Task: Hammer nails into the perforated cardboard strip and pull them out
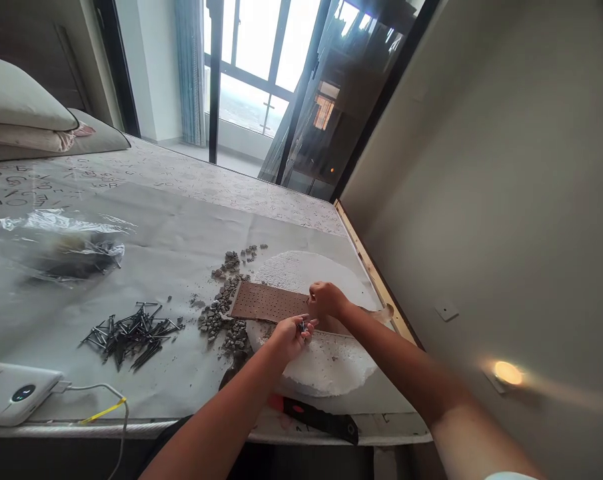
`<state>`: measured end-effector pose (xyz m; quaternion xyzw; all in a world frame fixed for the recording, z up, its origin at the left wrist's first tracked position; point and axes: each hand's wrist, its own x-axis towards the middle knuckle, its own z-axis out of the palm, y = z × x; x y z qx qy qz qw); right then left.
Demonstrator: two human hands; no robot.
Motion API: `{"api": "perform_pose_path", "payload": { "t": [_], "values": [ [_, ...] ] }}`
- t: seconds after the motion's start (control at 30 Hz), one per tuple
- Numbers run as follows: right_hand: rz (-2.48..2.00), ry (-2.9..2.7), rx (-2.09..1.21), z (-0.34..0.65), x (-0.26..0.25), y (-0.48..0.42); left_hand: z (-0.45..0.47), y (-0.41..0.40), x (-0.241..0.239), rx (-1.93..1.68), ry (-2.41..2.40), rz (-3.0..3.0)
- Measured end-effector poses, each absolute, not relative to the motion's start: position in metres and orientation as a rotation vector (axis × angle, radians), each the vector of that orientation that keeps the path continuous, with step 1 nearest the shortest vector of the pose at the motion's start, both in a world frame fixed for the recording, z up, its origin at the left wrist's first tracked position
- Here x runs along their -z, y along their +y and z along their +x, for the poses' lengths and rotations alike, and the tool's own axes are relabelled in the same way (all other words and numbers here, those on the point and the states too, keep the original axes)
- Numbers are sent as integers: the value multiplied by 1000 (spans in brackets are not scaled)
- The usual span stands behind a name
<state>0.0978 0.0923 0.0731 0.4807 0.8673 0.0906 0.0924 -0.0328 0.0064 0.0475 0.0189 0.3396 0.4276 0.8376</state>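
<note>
A brown perforated board (268, 303) lies on a round white foam slab (326, 363) on a covered bed. My right hand (326, 299) is closed in a pinch at the board's right end, pressing down on it; what it pinches is too small to name. My left hand (294, 333) is cupped just in front of the board and holds several small dark nails (302, 326). A heap of small grey clips (221, 313) lies along the board's left edge.
A pile of black nails (128, 331) lies to the left on the grey sheet (171, 233). A clear plastic bag (64, 247) holds more. A white power bank (14, 393) with cable sits at front left. A black-and-red tool (321, 419) lies at the near edge. The wall stands close on the right.
</note>
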Motion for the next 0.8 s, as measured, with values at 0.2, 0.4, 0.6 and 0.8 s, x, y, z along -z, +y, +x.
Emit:
{"api": "perform_pose_path", "payload": {
  "t": [0.2, 0.4, 0.6, 0.8],
  "values": [
    [1437, 2627, -209, 100, -88, 91, -31, 6, -49, -916, 751, 14],
    [1480, 2701, -172, 99, -111, 94, -32, 4, -51, -911, 768, 12],
    [1297, 2828, 326, 101, -129, 88, -31, 7, -50, -902, 745, -6],
    [1076, 2589, 348, 91, -122, 76, -29, 10, -45, -939, 696, 15]
  ]
}}
